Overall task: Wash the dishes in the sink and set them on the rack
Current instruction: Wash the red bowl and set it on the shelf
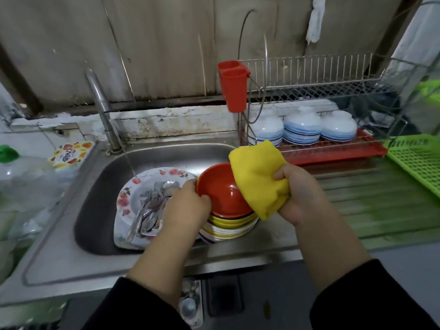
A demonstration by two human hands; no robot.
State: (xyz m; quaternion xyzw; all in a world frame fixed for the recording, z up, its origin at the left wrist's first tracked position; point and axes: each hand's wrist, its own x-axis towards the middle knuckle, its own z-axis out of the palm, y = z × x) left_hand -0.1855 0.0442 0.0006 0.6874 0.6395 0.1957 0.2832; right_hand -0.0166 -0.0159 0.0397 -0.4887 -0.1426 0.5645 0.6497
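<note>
While my left hand grips the rim of the red bowl, fingers curled over its edge, my right hand is bunched tight on the yellow cloth, draped over the bowl's right rim. Bowl tops a stack at the sink's front right; plate with cutlery sits left. Rack past the sink's right edge holds three upturned bowls. Looks early: most dishes unwashed.
</note>
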